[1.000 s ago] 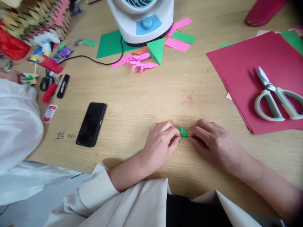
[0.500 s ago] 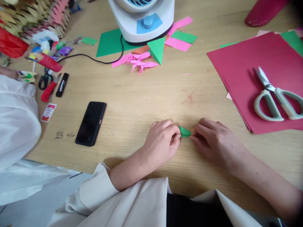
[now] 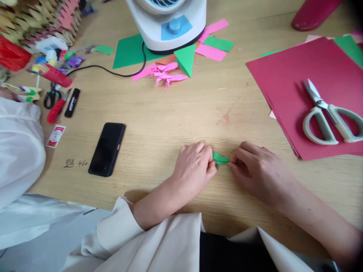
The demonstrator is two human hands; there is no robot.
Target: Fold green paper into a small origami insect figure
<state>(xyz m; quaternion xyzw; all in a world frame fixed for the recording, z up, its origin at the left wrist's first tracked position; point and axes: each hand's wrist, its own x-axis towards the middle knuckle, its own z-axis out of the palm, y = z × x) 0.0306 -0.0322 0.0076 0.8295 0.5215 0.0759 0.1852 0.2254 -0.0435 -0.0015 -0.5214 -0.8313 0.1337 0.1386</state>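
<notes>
A small folded piece of green paper (image 3: 220, 158) is stretched between my two hands, close to the table's near edge. My left hand (image 3: 195, 162) pinches its wider end, with the fingers curled over and covering that part. At the narrow, pointed end, my right hand (image 3: 249, 168) grips the tip between thumb and index finger. A crease runs lengthwise along the visible green surface. Both hands rest low over the wooden table (image 3: 170, 121).
A black phone (image 3: 107, 149) lies to the left. White-handled scissors (image 3: 321, 109) rest on red paper sheets (image 3: 272, 75) at right. Folded pink paper (image 3: 168, 75) lies before a white fan base (image 3: 172, 32). At far left are a co-worker's white sleeve (image 3: 19, 147) and a red knife (image 3: 58, 107).
My left hand has shifted slightly left along the green paper, and a little more of the paper shows between the hands. My right hand keeps its pinch. The whole view has drifted slightly.
</notes>
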